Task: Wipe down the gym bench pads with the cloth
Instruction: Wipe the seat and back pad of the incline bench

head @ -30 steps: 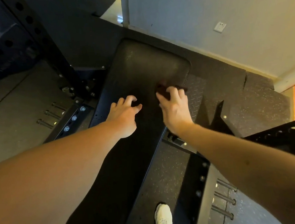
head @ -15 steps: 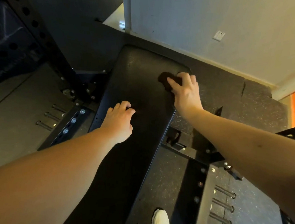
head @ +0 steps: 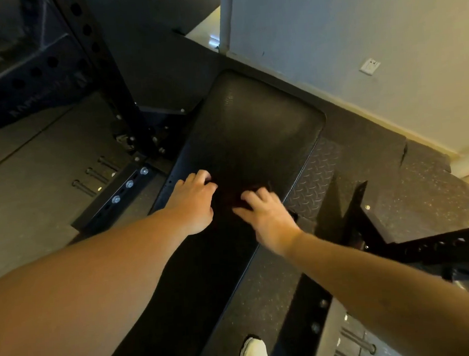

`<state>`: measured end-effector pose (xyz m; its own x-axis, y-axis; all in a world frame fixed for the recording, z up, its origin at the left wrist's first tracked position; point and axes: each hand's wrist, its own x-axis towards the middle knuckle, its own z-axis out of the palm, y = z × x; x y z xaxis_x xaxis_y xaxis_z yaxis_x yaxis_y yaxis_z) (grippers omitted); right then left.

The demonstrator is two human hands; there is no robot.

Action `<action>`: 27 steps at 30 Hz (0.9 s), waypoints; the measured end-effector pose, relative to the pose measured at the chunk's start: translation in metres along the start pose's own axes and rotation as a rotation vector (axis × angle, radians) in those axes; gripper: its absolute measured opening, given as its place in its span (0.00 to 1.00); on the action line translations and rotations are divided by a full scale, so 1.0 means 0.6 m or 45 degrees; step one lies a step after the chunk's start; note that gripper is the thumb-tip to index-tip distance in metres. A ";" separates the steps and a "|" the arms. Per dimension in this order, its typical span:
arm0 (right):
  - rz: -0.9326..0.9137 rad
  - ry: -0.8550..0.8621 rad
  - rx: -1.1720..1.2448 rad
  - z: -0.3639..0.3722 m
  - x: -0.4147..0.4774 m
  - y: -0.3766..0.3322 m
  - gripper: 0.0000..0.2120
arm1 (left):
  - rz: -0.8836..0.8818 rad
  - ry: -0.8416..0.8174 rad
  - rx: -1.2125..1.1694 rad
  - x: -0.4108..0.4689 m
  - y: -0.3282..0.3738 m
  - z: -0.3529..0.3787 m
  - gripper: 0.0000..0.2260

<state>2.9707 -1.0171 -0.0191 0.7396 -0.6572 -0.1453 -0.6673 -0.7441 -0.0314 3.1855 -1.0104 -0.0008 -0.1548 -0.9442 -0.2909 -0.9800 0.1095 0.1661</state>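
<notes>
A long black bench pad (head: 251,126) runs from the bottom of the view up toward the wall. My left hand (head: 194,200) rests on the pad's left side with bent fingertips touching it, holding nothing. My right hand (head: 267,217) is motion-blurred just to its right, near the middle of the pad. Its fingers curl over a dark maroon cloth (head: 230,199) and press it onto the pad. Most of the cloth is hidden under that hand and hard to tell from the dark pad.
A black perforated rack upright (head: 102,76) and bolted base plate (head: 128,184) stand left of the bench. A diamond-plate step (head: 312,183) and a black frame beam (head: 443,245) lie to the right. The wall with a socket (head: 370,66) is beyond. My white shoe (head: 253,354) is below.
My right hand slid the cloth out to the pad's far right corner, then back toward me to the middle, beside my left hand. The left hand stayed on the pad.
</notes>
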 end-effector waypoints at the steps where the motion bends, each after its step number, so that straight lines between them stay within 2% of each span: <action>1: 0.112 0.079 -0.015 -0.018 0.020 0.030 0.31 | 0.000 -0.008 0.008 -0.001 -0.002 -0.002 0.26; 5: 0.473 0.327 0.012 -0.055 0.068 0.092 0.30 | -0.035 -0.029 0.031 -0.008 -0.010 -0.007 0.25; 9: 0.571 0.406 0.146 -0.015 0.068 0.035 0.30 | -0.054 -0.063 0.023 -0.012 -0.017 -0.014 0.24; 11: 0.449 0.317 0.181 0.010 0.051 -0.009 0.31 | -0.054 -0.053 0.012 -0.015 -0.023 -0.009 0.24; 14: 0.086 -0.073 0.142 0.037 0.015 -0.081 0.33 | -0.053 -0.060 -0.014 -0.023 -0.031 0.004 0.22; 15: -0.001 -0.133 0.120 0.039 0.006 -0.093 0.33 | -0.054 -0.065 -0.005 -0.024 -0.032 0.007 0.22; 17: -0.063 -0.091 0.038 0.018 0.016 -0.071 0.33 | -0.055 -0.095 -0.002 -0.026 -0.036 0.008 0.22; 19: 0.044 0.004 -0.046 -0.009 0.053 -0.015 0.32 | -0.065 -0.121 -0.006 -0.029 -0.039 0.005 0.23; 23: 0.431 0.276 -0.042 -0.072 0.116 0.080 0.31 | -0.081 -0.126 0.011 -0.033 -0.044 0.007 0.23; 25: 0.561 0.367 0.061 -0.072 0.132 0.080 0.30 | -0.089 -0.148 0.008 -0.035 -0.046 0.007 0.23; 27: 0.564 0.373 0.117 -0.053 0.133 0.049 0.31 | -0.099 -0.172 -0.005 -0.036 -0.048 0.007 0.24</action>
<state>3.0128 -1.0950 0.0001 0.3701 -0.9216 0.1171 -0.9162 -0.3829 -0.1180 3.2168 -0.9919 -0.0036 -0.0941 -0.8994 -0.4269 -0.9893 0.0363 0.1416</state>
